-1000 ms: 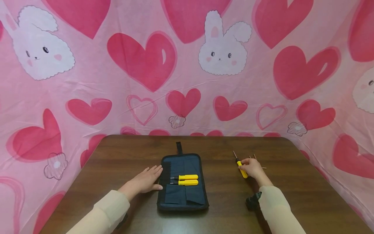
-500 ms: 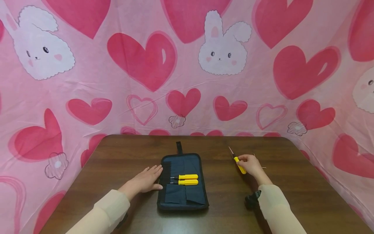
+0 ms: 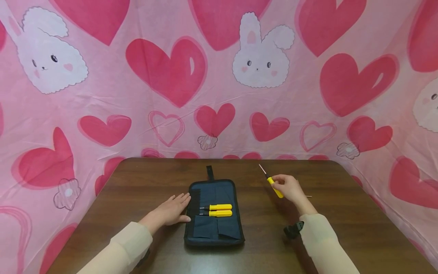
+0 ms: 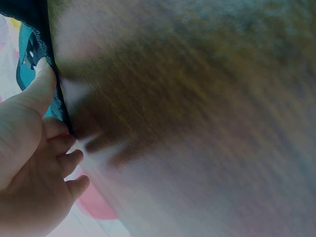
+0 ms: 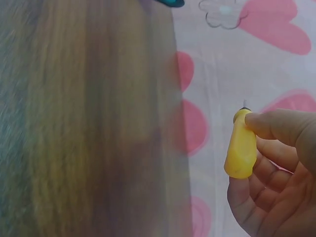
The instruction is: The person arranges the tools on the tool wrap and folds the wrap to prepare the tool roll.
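The yellow-handled screwdriver [image 3: 270, 179] in my right grip [image 3: 289, 187] lies on a slant, its long axis running diagonally: the tip points away from me and to the left, toward the far side of the counter [image 3: 154, 171], and the butt comes back toward me and to the right. It is right of the tool pouch [image 3: 224, 192] and well apart from it. The handle is bright yellow with flattened sides, then comes a black collar and a thin metal shaft; the tip's shape is too small to tell.

My right grip is closed around the upper handle, pinching it between thumb and fingers, the butt sticking out beyond. That forearm reaches in from the lower right.

My left grip [image 3: 170, 210] is spread and holds no tool; its fingertips and thumb touch the pouch's left edge, the arm slanting in from the lower left. Inside the dark blue pouch, two more yellow-handled screwdrivers [image 3: 220, 207] lie side by side, shafts pointing left, handles right.
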Action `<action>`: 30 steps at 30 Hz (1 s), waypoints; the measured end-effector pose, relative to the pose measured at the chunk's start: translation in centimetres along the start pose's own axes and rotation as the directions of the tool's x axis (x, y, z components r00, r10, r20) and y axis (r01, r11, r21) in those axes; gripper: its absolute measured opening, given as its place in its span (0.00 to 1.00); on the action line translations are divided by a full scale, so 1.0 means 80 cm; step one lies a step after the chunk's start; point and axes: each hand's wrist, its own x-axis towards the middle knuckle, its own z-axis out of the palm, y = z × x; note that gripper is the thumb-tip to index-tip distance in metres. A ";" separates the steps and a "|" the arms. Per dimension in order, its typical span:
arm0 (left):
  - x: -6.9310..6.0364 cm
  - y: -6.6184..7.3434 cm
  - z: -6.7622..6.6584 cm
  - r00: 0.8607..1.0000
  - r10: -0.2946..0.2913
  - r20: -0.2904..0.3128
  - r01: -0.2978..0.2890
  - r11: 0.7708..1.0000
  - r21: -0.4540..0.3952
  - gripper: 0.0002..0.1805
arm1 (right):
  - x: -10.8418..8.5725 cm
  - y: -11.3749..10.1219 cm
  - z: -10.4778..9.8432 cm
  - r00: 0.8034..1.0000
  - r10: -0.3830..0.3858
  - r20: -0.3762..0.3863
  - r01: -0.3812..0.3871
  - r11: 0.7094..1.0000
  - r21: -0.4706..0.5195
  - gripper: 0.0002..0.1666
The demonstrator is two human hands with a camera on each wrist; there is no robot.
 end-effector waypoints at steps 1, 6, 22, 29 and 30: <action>0.000 0.000 -0.001 1.000 0.002 0.001 -0.002 1.000 -0.002 0.41 | -0.001 -0.003 0.000 1.000 -0.020 -0.002 0.020 1.000 -0.006 0.17; -0.002 0.001 -0.003 1.000 0.016 0.005 -0.016 1.000 -0.007 0.40 | -0.001 -0.018 0.001 0.995 -0.100 -0.001 0.100 0.995 -0.006 0.16; -0.002 0.002 -0.002 1.000 -0.003 0.000 0.003 1.000 -0.009 0.41 | 0.004 -0.062 0.024 0.963 -0.266 0.044 0.267 0.963 -0.022 0.12; -0.001 -0.002 0.001 1.000 0.002 -0.003 -0.002 1.000 -0.024 0.41 | 0.007 -0.076 0.041 0.949 -0.309 0.066 0.311 0.950 -0.028 0.13; -0.001 -0.002 0.001 1.000 0.002 -0.003 -0.002 1.000 -0.024 0.41 | 0.007 -0.077 0.043 0.948 -0.310 0.066 0.313 0.949 -0.028 0.13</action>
